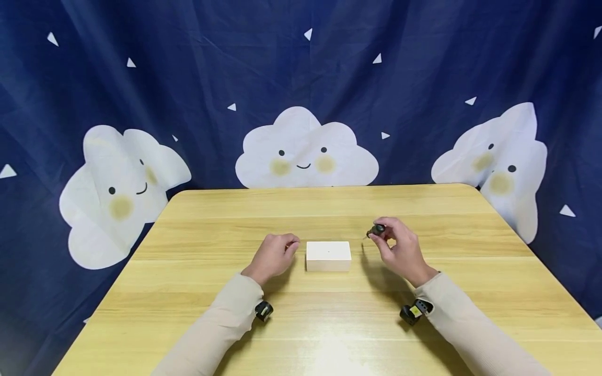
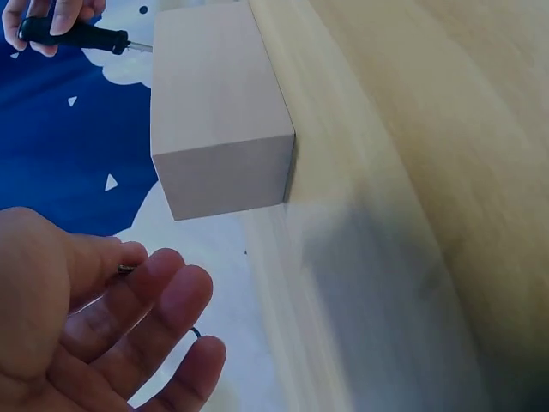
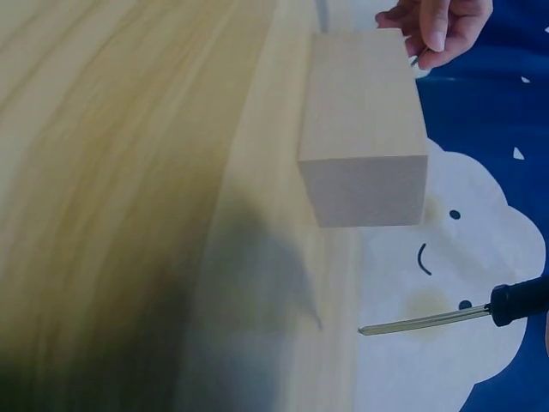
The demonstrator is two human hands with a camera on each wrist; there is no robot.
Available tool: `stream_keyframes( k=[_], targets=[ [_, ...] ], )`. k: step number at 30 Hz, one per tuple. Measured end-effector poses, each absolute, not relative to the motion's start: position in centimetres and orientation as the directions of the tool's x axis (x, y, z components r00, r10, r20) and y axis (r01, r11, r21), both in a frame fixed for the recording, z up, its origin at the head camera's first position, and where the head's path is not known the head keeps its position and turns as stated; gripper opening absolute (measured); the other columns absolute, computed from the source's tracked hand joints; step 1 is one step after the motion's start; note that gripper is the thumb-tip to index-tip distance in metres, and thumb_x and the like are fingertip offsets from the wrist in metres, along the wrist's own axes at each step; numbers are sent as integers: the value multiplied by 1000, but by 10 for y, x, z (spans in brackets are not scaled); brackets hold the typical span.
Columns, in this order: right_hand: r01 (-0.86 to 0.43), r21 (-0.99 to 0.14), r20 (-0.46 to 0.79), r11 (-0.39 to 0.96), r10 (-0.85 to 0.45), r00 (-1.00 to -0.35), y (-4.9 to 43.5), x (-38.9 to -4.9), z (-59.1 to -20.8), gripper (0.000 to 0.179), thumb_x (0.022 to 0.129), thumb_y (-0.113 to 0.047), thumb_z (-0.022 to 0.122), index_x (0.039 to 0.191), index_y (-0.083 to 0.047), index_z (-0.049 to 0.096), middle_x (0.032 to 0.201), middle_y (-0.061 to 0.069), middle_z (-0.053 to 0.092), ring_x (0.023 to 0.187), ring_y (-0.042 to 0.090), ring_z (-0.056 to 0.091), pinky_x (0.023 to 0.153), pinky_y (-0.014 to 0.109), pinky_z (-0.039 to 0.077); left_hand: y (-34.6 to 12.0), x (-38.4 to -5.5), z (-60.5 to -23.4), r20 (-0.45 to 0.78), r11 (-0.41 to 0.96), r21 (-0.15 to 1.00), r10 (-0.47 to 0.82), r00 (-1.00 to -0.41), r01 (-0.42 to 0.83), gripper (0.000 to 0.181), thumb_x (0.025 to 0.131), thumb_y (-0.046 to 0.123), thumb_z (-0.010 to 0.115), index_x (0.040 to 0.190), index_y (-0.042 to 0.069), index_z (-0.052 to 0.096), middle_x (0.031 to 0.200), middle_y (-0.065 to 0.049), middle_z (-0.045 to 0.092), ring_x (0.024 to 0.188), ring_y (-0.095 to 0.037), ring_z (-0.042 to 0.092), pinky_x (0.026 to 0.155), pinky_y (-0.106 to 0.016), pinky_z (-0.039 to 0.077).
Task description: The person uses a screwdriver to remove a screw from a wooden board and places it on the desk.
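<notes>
A pale wooden block (image 1: 328, 261) lies on the table between the two hands, with a small dark dot on its top face. My right hand (image 1: 402, 253) holds a black-handled screwdriver (image 1: 376, 230) to the right of the block. In the right wrist view its metal shaft (image 3: 429, 323) stands clear of the block. Left of the block, my left hand (image 1: 275, 257) pinches a tiny metal screw (image 2: 126, 269) between thumb and index finger, mostly hidden by the fingertips. The other fingers of that hand are loosely bent.
The light wooden table (image 1: 211, 224) reaches back to a dark blue curtain (image 1: 291, 57) printed with white clouds and triangles. A black wrist camera (image 1: 264, 310) sits on the left wrist and another camera (image 1: 411, 314) on the right.
</notes>
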State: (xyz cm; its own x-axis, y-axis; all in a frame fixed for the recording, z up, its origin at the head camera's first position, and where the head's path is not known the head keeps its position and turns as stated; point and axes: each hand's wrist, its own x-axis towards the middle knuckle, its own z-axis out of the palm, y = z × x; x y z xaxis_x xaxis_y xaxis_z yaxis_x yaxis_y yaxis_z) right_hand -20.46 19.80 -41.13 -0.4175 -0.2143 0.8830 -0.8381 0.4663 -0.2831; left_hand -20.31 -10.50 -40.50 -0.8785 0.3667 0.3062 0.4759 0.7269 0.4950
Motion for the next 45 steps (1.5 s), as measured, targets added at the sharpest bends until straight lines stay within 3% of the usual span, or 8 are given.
stream_keyframes(
  k=[3, 4, 6, 8, 11, 25, 32, 45],
  targets=[
    [-855, -243, 884, 459, -259, -390, 200, -206, -415, 30, 95, -19, 64, 106, 8, 58, 85, 12, 62, 60, 16, 58, 56, 16, 49, -107, -204, -407, 304, 735, 482, 371, -877, 478, 13, 95, 8, 61, 99, 1, 72, 91, -6, 72, 80, -16, 66, 75, -33, 55],
    [-857, -233, 881, 459, -273, -386, 200, -206, -416, 27, 94, -15, 65, 107, 8, 58, 86, 12, 62, 61, 17, 58, 56, 16, 49, -108, -204, -407, 298, 736, 483, 371, -879, 474, 12, 94, 7, 62, 98, 1, 72, 90, -5, 72, 80, -16, 65, 75, -33, 55],
    [-858, -223, 873, 462, -297, -387, 201, -205, -417, 26, 86, 1, 71, 107, 8, 58, 87, 12, 62, 62, 17, 58, 56, 18, 50, -109, -203, -408, 281, 737, 495, 365, -887, 460, 11, 94, 7, 63, 98, 1, 71, 89, -5, 71, 81, -17, 66, 76, -33, 55],
    [-849, -226, 852, 478, -325, -410, 201, -203, -418, 38, 73, 14, 75, 107, 7, 58, 88, 11, 61, 64, 15, 57, 55, 19, 50, -110, -203, -408, 271, 738, 499, 365, -891, 454, 9, 93, 6, 63, 97, 1, 70, 88, -5, 71, 82, -18, 67, 76, -34, 55],
    [-834, -223, 816, 505, -371, -443, 202, -201, -419, 47, 65, 20, 77, 106, 4, 58, 91, 9, 62, 67, 13, 55, 54, 21, 50, -111, -203, -409, 263, 740, 500, 364, -894, 449, 7, 93, 6, 64, 96, 2, 69, 87, -5, 71, 84, -20, 67, 77, -35, 55],
    [-817, -289, 697, 500, -475, -537, 208, -199, -429, 35, 68, 17, 76, 94, -5, 66, 98, 12, 64, 79, 18, 64, 73, 14, 53, -115, -205, -415, 194, 760, 498, 371, -908, 417, 3, 91, 4, 65, 92, 4, 68, 83, -2, 69, 82, -19, 65, 76, -35, 54],
    [-785, -323, 629, 529, -500, -596, 209, -197, -431, 29, 70, 11, 80, 94, -1, 68, 100, 8, 62, 79, 15, 63, 67, 19, 55, -116, -205, -418, 188, 753, 495, 394, -900, 433, 5, 91, 2, 64, 90, 4, 70, 83, -2, 69, 81, -18, 64, 75, -35, 54],
    [-635, -416, 345, 651, -533, -773, 208, -193, -427, 32, 81, -8, 79, 110, -2, 68, 114, 11, 59, 85, 15, 62, 72, 27, 56, -118, -206, -423, 128, 762, 490, 418, -900, 423, 5, 89, 2, 66, 89, 4, 70, 87, -4, 68, 85, -19, 64, 78, -35, 55]
  ],
)
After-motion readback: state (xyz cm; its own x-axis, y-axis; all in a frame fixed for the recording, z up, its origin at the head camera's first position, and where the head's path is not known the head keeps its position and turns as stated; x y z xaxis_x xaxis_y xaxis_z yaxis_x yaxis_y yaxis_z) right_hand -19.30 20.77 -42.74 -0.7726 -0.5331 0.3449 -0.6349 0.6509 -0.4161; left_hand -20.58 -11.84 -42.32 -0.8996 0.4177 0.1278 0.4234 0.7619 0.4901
